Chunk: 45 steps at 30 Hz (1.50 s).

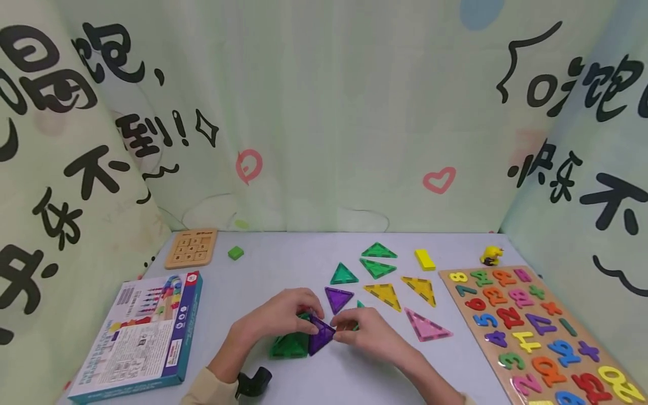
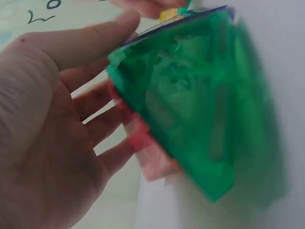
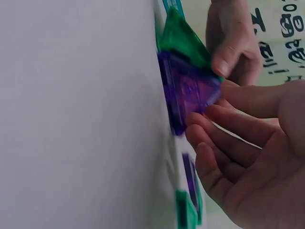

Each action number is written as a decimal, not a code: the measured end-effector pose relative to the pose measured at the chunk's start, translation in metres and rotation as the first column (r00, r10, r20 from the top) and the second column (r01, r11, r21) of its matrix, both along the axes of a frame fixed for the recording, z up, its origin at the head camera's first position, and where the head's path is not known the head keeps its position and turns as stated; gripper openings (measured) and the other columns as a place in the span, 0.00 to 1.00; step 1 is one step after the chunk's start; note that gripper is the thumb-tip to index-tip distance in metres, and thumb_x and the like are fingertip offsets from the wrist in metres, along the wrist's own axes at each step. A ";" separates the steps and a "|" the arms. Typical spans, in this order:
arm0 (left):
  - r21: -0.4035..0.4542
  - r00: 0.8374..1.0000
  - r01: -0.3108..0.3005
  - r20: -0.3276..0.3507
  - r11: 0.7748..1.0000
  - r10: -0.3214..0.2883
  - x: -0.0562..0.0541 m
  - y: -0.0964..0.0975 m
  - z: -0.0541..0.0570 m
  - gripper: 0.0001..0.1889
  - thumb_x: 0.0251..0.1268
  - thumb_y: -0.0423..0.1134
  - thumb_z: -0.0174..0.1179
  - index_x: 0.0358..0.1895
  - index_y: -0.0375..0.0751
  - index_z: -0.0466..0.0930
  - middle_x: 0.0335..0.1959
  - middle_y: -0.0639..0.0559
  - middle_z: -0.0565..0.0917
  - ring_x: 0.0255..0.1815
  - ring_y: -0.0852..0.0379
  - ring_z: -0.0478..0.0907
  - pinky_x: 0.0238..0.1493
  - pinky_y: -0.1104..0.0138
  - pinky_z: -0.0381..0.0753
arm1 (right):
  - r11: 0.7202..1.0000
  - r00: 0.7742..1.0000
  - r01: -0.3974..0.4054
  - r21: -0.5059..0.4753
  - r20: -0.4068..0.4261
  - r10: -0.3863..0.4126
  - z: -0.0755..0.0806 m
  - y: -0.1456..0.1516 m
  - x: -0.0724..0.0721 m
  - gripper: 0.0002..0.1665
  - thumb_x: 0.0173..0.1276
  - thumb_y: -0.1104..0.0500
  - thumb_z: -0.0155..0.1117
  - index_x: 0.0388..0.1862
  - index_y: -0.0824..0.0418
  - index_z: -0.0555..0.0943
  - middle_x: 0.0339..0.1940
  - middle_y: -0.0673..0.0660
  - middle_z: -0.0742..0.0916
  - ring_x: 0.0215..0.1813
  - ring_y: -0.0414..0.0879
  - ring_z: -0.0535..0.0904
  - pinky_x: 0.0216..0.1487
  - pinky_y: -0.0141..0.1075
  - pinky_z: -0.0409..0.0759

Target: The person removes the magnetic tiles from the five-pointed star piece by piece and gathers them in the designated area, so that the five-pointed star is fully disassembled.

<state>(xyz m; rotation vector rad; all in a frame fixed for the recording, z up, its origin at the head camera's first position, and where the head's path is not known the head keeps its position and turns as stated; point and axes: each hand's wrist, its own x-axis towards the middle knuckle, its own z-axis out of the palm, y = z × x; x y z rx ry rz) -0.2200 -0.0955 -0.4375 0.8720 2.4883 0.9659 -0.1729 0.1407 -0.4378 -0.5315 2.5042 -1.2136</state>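
Observation:
My left hand grips a small standing build of translucent magnetic tiles. A green tile faces the left wrist camera, with the thumb at its top corner and the fingers behind. Against those fingers lies a red tile. On the build's right side stands a purple triangle tile, tilted and touching the green one. My right hand pinches that purple tile's outer corner between thumb and fingers. Just beyond the hands, another purple triangle lies flat. A green piece is partly hidden behind the right hand.
Green triangles, yellow triangles and a pink triangle lie beyond and to the right. A number board occupies the right side, a boxed set the left. A wooden number tray and green block sit at the back.

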 end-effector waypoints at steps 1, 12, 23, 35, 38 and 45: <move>0.022 1.000 -0.007 0.012 1.000 0.007 0.000 -0.001 0.000 0.07 0.60 0.45 0.70 0.41 0.56 0.86 0.46 0.65 0.81 0.47 0.62 0.76 0.53 0.64 0.79 | 1.000 1.000 -0.002 -0.018 0.011 0.002 -0.002 -0.006 -0.001 0.11 0.67 0.54 0.67 0.45 0.57 0.87 0.35 0.48 0.88 0.37 0.43 0.79 0.37 0.31 0.77; 0.139 0.998 -0.053 0.050 0.989 0.047 -0.009 -0.015 -0.003 0.12 0.71 0.46 0.60 0.52 0.51 0.84 0.54 0.56 0.83 0.54 0.56 0.79 0.58 0.57 0.80 | 0.988 0.984 0.152 -0.009 -0.091 -0.153 -0.007 -0.035 -0.009 0.17 0.63 0.52 0.71 0.47 0.59 0.86 0.41 0.52 0.87 0.43 0.45 0.77 0.42 0.37 0.78; 0.105 0.984 -0.173 0.067 0.979 0.167 -0.015 -0.028 -0.011 0.11 0.75 0.42 0.55 0.50 0.52 0.87 0.48 0.57 0.87 0.46 0.59 0.77 0.54 0.58 0.80 | 0.977 0.980 0.195 -0.083 -0.030 -0.198 -0.013 -0.060 -0.009 0.19 0.63 0.44 0.70 0.43 0.57 0.88 0.45 0.52 0.89 0.49 0.46 0.81 0.52 0.47 0.81; 0.099 0.985 -0.163 0.072 0.982 0.156 -0.016 -0.035 -0.009 0.08 0.69 0.42 0.62 0.45 0.52 0.89 0.46 0.58 0.88 0.48 0.59 0.79 0.52 0.57 0.81 | 0.954 0.963 0.271 -0.132 0.042 -0.267 -0.012 -0.068 -0.006 0.20 0.64 0.42 0.69 0.27 0.58 0.87 0.17 0.44 0.76 0.26 0.40 0.68 0.22 0.29 0.59; 0.089 0.986 -0.140 0.102 0.986 0.131 -0.016 -0.038 -0.009 0.09 0.68 0.43 0.62 0.47 0.51 0.88 0.47 0.55 0.87 0.49 0.57 0.77 0.51 0.56 0.80 | 0.953 0.963 0.269 -0.139 0.046 -0.265 -0.012 -0.069 -0.004 0.18 0.64 0.44 0.68 0.27 0.58 0.87 0.18 0.45 0.78 0.26 0.40 0.70 0.22 0.29 0.62; 0.075 0.969 0.066 0.234 0.995 -0.082 -0.016 -0.040 -0.009 0.21 0.74 0.41 0.49 0.66 0.50 0.77 0.72 0.47 0.71 0.77 0.40 0.60 0.72 0.36 0.59 | 0.971 0.976 0.218 -0.096 0.026 -0.217 -0.010 -0.070 -0.003 0.13 0.65 0.49 0.67 0.30 0.57 0.88 0.26 0.47 0.85 0.33 0.41 0.74 0.30 0.31 0.71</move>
